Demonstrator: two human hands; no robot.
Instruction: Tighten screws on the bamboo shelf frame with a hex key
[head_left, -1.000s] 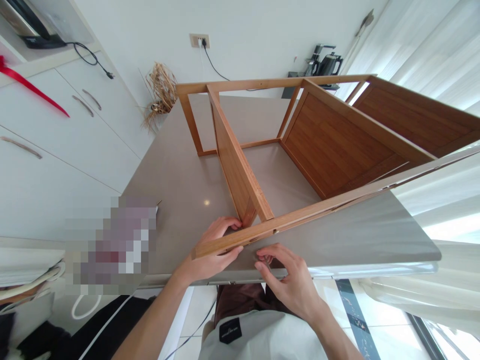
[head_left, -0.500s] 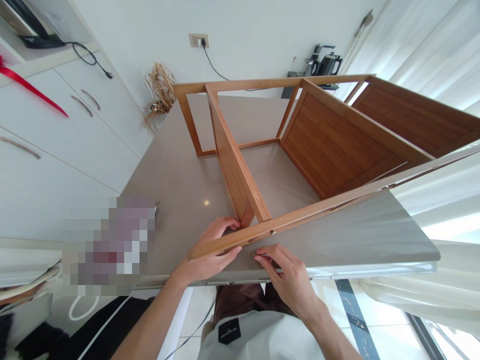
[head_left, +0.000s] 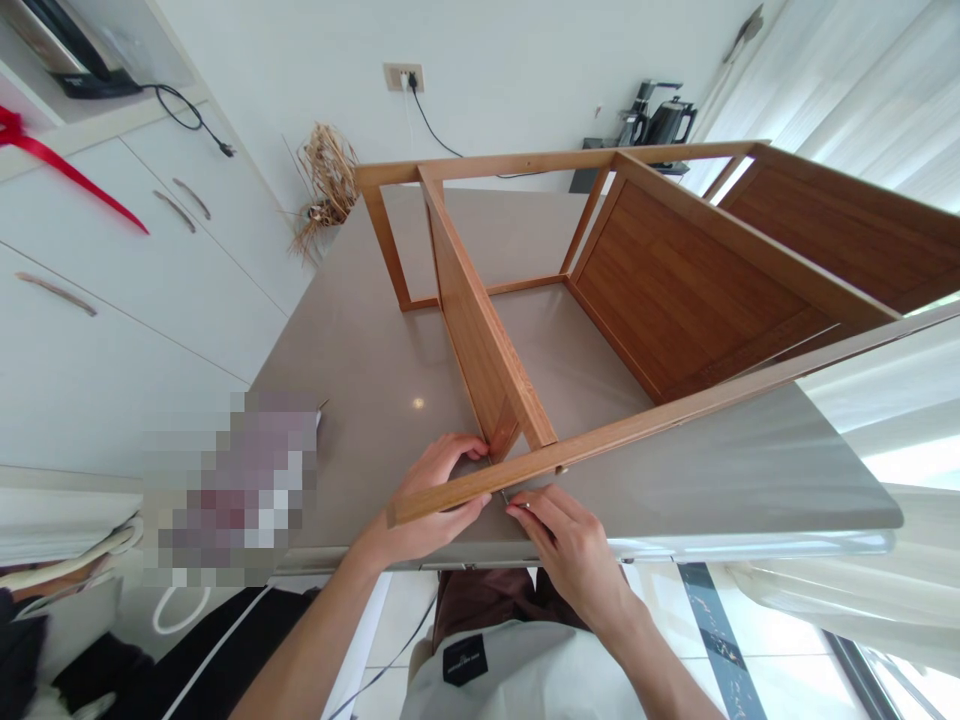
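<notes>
A wooden shelf frame (head_left: 660, 290) lies on its side on a beige table (head_left: 375, 370). My left hand (head_left: 427, 500) is closed round the near rail (head_left: 637, 430) of the frame, close to its left end, thumb on the outer face and fingers behind it. My right hand (head_left: 562, 545) sits just under the rail, fingers pinched on a small thin metal piece (head_left: 510, 497) whose tip touches the rail's underside near where a shelf board (head_left: 480, 330) meets it. What the piece is I cannot make out.
White cabinets (head_left: 135, 280) with handles stand on the left, a dried plant (head_left: 326, 185) at the table's far corner. A kettle (head_left: 664, 120) sits at the back, curtains (head_left: 862, 90) on the right. A blurred patch (head_left: 232, 490) covers the near-left table area.
My right hand moved up and left from below the rail until its pinched piece touches the rail's underside. The left hand kept its hold.
</notes>
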